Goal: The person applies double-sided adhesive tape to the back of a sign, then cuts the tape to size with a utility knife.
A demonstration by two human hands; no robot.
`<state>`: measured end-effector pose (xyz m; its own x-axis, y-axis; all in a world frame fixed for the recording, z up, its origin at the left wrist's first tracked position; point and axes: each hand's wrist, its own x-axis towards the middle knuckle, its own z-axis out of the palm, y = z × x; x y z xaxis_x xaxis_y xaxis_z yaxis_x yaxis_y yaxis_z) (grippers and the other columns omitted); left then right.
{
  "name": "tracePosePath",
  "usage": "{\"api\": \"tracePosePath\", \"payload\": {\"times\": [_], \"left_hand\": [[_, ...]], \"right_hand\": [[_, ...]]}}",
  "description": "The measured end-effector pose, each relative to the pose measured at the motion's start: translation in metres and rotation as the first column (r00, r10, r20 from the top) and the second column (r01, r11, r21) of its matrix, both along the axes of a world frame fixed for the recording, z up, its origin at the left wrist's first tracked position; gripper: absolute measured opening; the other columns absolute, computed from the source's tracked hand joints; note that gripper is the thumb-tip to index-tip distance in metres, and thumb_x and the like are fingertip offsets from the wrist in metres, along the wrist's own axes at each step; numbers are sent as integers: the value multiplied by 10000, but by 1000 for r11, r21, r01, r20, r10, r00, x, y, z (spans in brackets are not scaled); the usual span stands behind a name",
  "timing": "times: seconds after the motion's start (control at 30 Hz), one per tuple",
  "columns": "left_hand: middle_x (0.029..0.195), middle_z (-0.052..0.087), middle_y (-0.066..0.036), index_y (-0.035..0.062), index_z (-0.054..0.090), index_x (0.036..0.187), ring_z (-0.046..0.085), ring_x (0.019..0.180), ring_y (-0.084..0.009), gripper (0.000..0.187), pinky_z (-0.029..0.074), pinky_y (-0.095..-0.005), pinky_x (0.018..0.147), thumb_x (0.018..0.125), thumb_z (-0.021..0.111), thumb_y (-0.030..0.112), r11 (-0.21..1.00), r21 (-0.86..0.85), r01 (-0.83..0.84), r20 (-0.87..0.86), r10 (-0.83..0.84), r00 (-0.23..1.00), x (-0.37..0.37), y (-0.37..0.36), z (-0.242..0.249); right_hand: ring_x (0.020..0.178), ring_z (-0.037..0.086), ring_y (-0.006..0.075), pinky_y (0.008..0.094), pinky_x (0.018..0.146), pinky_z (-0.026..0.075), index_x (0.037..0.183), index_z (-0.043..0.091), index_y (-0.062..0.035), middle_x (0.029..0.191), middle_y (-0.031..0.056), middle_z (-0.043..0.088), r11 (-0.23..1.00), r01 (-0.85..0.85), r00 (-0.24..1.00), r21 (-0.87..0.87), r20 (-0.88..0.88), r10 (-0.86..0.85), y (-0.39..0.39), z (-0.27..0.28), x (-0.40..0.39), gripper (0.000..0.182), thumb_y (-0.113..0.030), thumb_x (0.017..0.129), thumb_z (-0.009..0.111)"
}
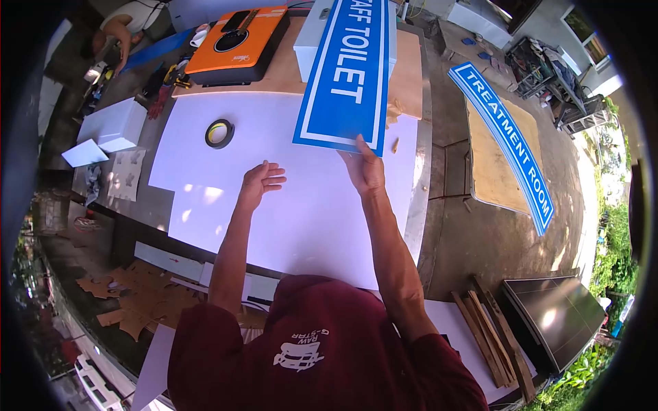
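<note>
My right hand (pixel 367 168) grips the near end of a blue sign (pixel 346 75) with white lettering that reads "STAFF TOILET". The thumb lies on its printed face; the other fingers are mostly hidden beneath. The sign's far end runs past the top of the view, in front of a light grey box (pixel 306 51). My left hand (pixel 262 180) is held above the white sheet (pixel 267 233) with its fingers apart and nothing in them. Beyond it, a roll of black and yellow tape (pixel 219 134) lies on the sheet.
A second blue sign, "TREATMENT ROOM" (pixel 504 133), rests across a wooden-topped table (pixel 490 168) at right. An orange machine (pixel 236 44) stands at the back, with white boxes (pixel 116 127) at left. Another person (pixel 127 24) bends at upper left. Wooden strips (pixel 488 335) lie at lower right.
</note>
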<state>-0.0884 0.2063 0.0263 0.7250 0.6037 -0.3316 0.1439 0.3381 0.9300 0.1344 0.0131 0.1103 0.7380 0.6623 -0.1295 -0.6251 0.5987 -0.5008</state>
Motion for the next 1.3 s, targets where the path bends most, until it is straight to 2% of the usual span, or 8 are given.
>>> {"api": "tracePosePath", "payload": {"times": [0.37, 0.73, 0.77, 0.87, 1.0, 1.07, 1.2, 1.3], "left_hand": [[1199, 693, -235, -18, 601, 1264, 714, 1065, -362, 566, 595, -432, 875, 1060, 446, 487, 994, 5, 106, -5, -106, 994, 55, -37, 23], [1196, 697, -220, 18, 601, 1271, 712, 1081, -338, 499, 593, -433, 891, 1089, 397, 435, 987, -108, 121, 180, -100, 979, 80, -16, 53], [1191, 700, -214, 26, 603, 1268, 713, 1082, -331, 495, 593, -432, 893, 1087, 400, 439, 986, -126, 109, 196, -83, 977, 84, -14, 60], [1173, 713, -193, 51, 608, 1257, 720, 1075, -306, 474, 598, -434, 881, 1084, 405, 443, 983, -135, 124, 218, -93, 972, 97, -6, 67], [1102, 743, -154, 74, 667, 1193, 699, 1117, -252, 411, 536, -478, 974, 1067, 476, 415, 979, -192, 71, 222, -27, 975, 114, -5, 82], [1071, 744, -126, 77, 676, 1169, 685, 1124, -222, 403, 524, -439, 996, 1071, 469, 409, 978, -204, 52, 215, -7, 977, 121, -5, 89], [1014, 743, -98, 90, 701, 1117, 689, 1072, -162, 378, 523, -378, 984, 1065, 493, 400, 978, -208, 18, 204, 26, 979, 132, 0, 89], [951, 742, -86, 78, 715, 1099, 713, 986, -144, 390, 575, -340, 863, 1044, 534, 419, 974, -218, 55, 207, -9, 978, 142, 6, 88]], "right_hand": [[1108, 680, 303, 399, 937, 609, 1326, 435, 109, 1213, 241, 625, 999, -20, 1000, -36, -10, 20, -13, -9, 12, 475, -100, 969, 669], [1102, 682, 296, 426, 950, 601, 1331, 462, 104, 1207, 221, 639, 998, 48, 998, -44, 41, -47, -11, -6, 9, 455, -82, 966, 660], [1200, 628, 334, 467, 992, 576, 1377, 418, 106, 1332, 243, 570, 1000, 12, 1000, 9, 29, -13, -11, -15, 14, 552, -40, 925, 699], [1236, 602, 346, 476, 1015, 558, 1397, 410, 75, 1339, 242, 561, 1000, 9, 999, 8, 40, -9, -9, -18, 13, 581, -38, 915, 714], [1259, 583, 356, 495, 1026, 546, 1430, 366, 68, 1404, 245, 510, 1000, 27, 999, 6, 35, -27, -5, -14, 9, 604, -42, 934, 691], [1267, 577, 357, 497, 1023, 548, 1441, 345, 73, 1427, 245, 489, 1000, 10, 1000, 18, 16, -10, -5, -11, 11, 612, -43, 942, 679], [1088, 692, 343, 468, 919, 612, 1348, 432, 105, 1241, 259, 613, 999, 46, 998, 4, 41, -46, -3, -1, 5, 501, -32, 931, 673], [1065, 701, 350, 466, 904, 621, 1343, 422, 111, 1234, 279, 609, 998, 57, 998, 16, 33, -58, -10, -2, 13, 495, 10, 920, 659]]}}
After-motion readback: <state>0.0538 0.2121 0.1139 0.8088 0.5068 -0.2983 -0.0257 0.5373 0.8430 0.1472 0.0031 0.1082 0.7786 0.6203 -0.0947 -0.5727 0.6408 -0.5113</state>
